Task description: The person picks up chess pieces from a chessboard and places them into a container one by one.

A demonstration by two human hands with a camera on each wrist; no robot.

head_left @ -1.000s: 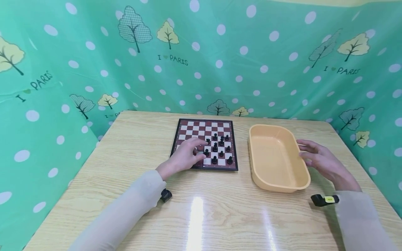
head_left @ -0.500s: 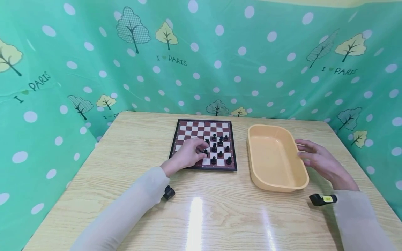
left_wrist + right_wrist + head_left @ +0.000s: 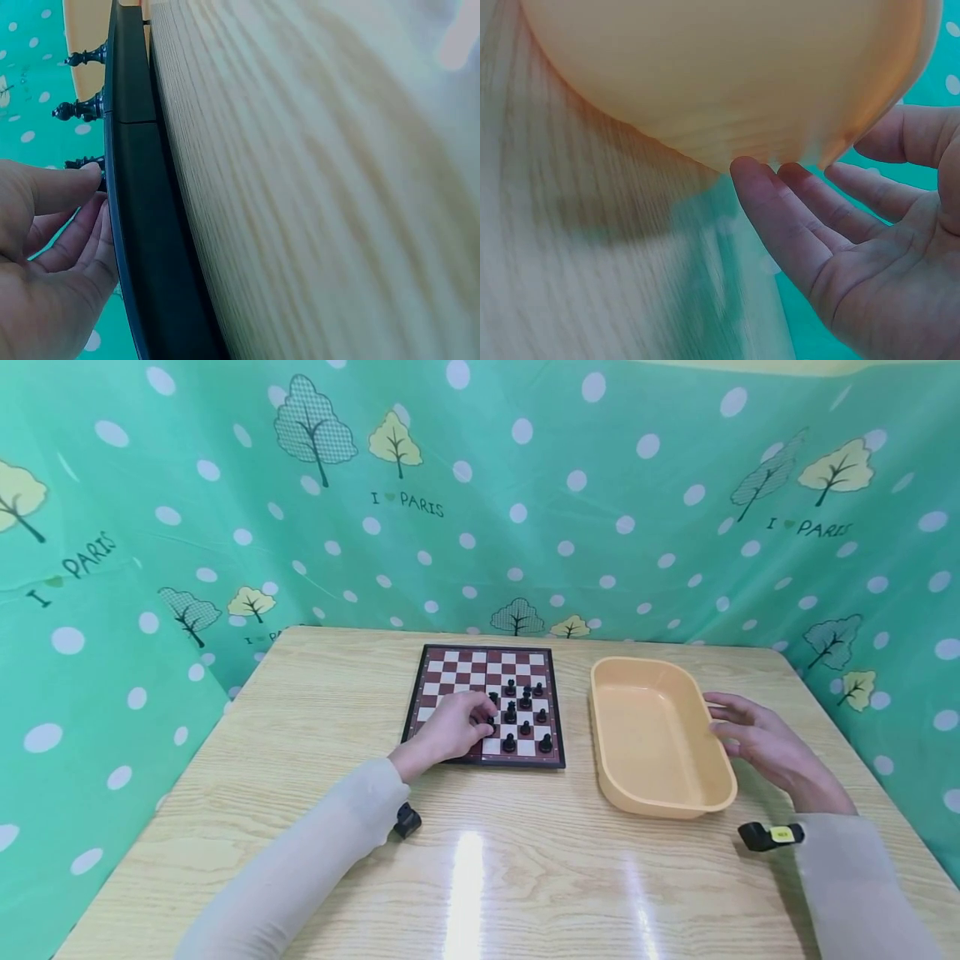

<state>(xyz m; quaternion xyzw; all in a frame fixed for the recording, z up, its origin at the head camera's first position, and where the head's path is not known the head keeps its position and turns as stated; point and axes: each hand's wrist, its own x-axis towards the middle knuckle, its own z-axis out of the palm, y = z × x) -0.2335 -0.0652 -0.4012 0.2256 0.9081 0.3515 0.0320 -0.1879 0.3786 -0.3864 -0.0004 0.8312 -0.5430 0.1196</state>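
A folding magnetic chessboard [image 3: 454, 667] with dark red and white squares lies on the table, several black chess pieces [image 3: 526, 702] standing on its right half. My left hand [image 3: 456, 725] reaches over the near part of the board and pinches a black chess piece [image 3: 491, 722] between thumb and fingers. From the left wrist, that thumb [image 3: 71, 186] covers part of the piece, whose base is right at the board. My right hand [image 3: 759, 737] is at the right side of a light orange plastic bin [image 3: 651, 739]. Its straight fingers [image 3: 769, 202] touch the bin's outer wall.
The wooden table [image 3: 540, 852] runs back to a green polka-dot curtain [image 3: 480, 493] behind and at both sides. A black wrist camera [image 3: 407, 820] sits by the left sleeve, another camera [image 3: 757, 837] by the right one.
My left hand has moved slightly right, and its thumb and fingers have closed in on the black chess piece. The right hand and bin have stayed put.
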